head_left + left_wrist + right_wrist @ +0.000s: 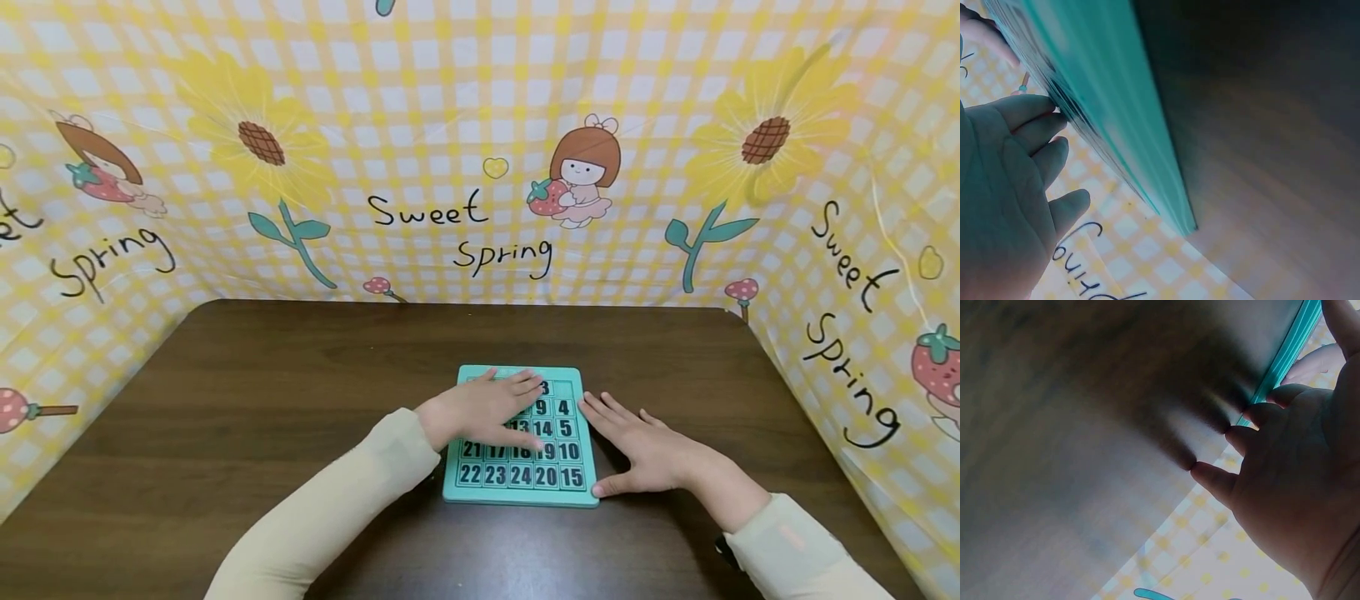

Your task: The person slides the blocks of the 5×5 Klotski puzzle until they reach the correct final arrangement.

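A teal number slide puzzle [521,502] lies flat on the table, its tiles printed with black numbers. The slot at its upper right corner holds no tile. Over the upper left tiles reaches my left hand [491,408], fingers spread and covering several numbers. In the left wrist view its fingertips [1057,103] come right to the tile face. My right hand [641,450] lies along the puzzle's right side, its thumb at the lower right corner. The right wrist view shows its fingertips [1194,467] on the table, some right by the teal edge [1288,356].
Brown wood-grain table [300,375] surrounds the puzzle. A yellow checked cloth [420,108] with flowers and lettering rises behind the table and along both sides.
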Tool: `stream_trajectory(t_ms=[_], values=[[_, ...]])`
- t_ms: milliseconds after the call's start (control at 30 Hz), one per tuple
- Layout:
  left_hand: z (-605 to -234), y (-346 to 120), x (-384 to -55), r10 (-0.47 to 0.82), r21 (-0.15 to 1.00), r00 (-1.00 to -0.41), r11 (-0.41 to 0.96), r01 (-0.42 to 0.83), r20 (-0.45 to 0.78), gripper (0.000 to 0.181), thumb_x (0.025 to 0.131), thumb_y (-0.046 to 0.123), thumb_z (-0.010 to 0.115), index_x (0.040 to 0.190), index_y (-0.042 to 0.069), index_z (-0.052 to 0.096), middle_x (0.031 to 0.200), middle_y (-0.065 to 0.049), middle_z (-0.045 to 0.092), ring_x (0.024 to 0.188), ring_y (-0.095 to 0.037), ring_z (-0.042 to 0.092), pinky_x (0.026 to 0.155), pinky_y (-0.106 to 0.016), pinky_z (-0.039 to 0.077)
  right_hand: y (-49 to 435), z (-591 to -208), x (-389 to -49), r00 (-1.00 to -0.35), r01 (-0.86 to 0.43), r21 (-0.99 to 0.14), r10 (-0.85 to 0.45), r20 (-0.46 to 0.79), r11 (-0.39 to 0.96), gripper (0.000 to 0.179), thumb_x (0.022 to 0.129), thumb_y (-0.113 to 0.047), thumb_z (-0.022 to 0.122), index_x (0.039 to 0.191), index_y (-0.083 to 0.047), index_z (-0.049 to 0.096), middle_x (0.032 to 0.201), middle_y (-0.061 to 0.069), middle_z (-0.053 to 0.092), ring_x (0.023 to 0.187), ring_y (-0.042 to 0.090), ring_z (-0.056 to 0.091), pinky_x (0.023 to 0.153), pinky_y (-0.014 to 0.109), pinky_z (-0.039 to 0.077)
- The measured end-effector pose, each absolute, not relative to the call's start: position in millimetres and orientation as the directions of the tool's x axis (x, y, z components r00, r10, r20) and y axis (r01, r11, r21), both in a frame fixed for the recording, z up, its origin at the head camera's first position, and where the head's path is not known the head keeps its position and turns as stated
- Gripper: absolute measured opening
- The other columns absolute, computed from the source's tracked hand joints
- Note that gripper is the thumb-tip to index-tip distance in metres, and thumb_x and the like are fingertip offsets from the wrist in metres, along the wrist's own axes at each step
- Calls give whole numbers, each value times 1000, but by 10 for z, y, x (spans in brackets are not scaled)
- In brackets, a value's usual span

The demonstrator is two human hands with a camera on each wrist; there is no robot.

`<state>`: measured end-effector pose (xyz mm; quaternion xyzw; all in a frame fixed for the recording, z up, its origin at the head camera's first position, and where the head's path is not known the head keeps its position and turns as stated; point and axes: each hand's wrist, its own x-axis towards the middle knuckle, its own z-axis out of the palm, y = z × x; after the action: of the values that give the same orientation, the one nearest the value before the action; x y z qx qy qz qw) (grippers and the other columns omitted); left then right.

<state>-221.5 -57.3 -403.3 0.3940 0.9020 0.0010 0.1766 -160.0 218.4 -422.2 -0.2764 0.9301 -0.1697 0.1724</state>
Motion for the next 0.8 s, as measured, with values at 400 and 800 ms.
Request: stream_trajectory(t_ms=[400,800], values=[[-3978,-600,-2043,772,98,-573,615,782,-275,91,92,76,37,160,18,19,168,3,12,156,-14,5,124,-54,14,2184,-4200,-1596,-788,-455,-423,-576,-218,783,113,80,-71,66,161,-14,13,169,7,11,155,36,7,110,77,17],[-4028,-463,-1927,803,73,-522,562,824,-287,91,92,77,34,160,18,22,167,3,17,156,-12,8,124,-54,17,2185,-4244,-1608,-791,-449,-406,-565,-235,796,113,79,-70,68,161,-16,12,169,4,9,156,33,6,111,76,16]])
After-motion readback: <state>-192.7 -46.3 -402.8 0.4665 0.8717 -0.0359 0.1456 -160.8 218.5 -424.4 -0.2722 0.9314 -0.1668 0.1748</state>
